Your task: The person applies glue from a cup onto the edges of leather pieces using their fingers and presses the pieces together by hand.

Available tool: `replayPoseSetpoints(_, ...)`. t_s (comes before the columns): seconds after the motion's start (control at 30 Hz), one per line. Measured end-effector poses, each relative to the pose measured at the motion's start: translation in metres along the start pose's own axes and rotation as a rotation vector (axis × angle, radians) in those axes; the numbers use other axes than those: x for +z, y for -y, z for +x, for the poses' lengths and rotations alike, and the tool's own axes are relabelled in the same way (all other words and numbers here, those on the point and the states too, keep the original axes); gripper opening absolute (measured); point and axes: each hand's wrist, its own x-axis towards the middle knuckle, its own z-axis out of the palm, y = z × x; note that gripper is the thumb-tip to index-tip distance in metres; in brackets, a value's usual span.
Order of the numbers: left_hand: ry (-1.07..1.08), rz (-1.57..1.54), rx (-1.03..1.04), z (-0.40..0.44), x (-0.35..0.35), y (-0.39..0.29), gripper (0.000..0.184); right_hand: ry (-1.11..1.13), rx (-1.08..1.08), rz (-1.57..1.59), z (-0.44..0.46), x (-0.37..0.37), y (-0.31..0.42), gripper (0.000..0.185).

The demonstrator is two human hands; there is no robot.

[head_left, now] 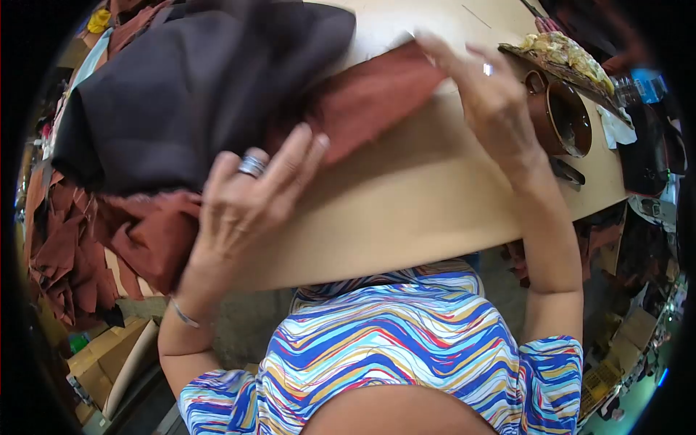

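Observation:
A reddish-brown piece of fabric [380,98] stretches over the tabletop between my two hands. My right hand [496,101], slightly blurred and wearing a ring, is closed on the fabric's far right end. My left hand [254,188], with rings and a bracelet, lies at the fabric's near left part. Its fingers are apart, their tips touching the cloth, and its thumb is hidden. Beyond and left of it a large dark cloth [181,101] lies heaped, covering the left end of the brown piece. More crumpled brown fabric [156,235] sits beside my left wrist.
Brown fabric scraps [61,246] hang over the table's left edge. A brown glazed mug [562,116] lies at the right, near a dark-handled item [568,172] and a yellowish bundle [569,61]. The tabletop's [391,217] near edge runs against my body. Cardboard [109,355] stands below left.

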Motion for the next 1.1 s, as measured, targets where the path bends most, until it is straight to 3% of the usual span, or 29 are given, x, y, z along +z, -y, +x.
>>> replayPoseSetpoints(0.07,0.108,-0.126,-0.038,-0.003,0.006,-0.025,0.05,0.181,0.078,-0.066,-0.03,-0.011,0.014,0.065)
replayPoseSetpoints(0.27,0.084,-0.198,-0.071,-0.003,0.005,-0.033,0.049,0.095,0.25,-0.134,-0.064,-0.043,0.028,0.063)
replayPoseSetpoints(0.5,0.095,-0.23,-0.072,-0.006,0.002,-0.031,0.054,0.062,0.333,-0.284,-0.089,-0.095,0.045,0.043)
replayPoseSetpoints(0.63,0.063,-0.224,-0.045,-0.006,0.004,-0.029,0.05,0.321,0.573,-0.657,-0.123,-0.12,0.031,0.04)
replayPoseSetpoints(0.77,0.069,-0.235,-0.048,-0.004,0.006,-0.031,0.049,0.419,0.7,-0.443,-0.15,-0.119,0.004,0.047)
replayPoseSetpoints(0.87,0.079,-0.249,-0.07,-0.006,0.006,-0.03,0.05,0.39,0.836,-0.237,-0.135,-0.124,0.016,0.045)
replayPoseSetpoints(0.97,0.091,-0.245,-0.093,-0.006,0.003,-0.032,0.052,0.471,0.833,-0.155,-0.124,-0.132,0.032,0.041)
replayPoseSetpoints(1.07,0.064,-0.234,-0.076,-0.001,-0.002,-0.031,0.048,0.236,0.904,0.187,-0.113,-0.133,0.052,0.038)
replayPoseSetpoints(1.1,0.072,-0.256,-0.076,0.001,-0.004,-0.032,0.046,0.144,1.044,0.426,-0.104,-0.132,0.061,0.037)
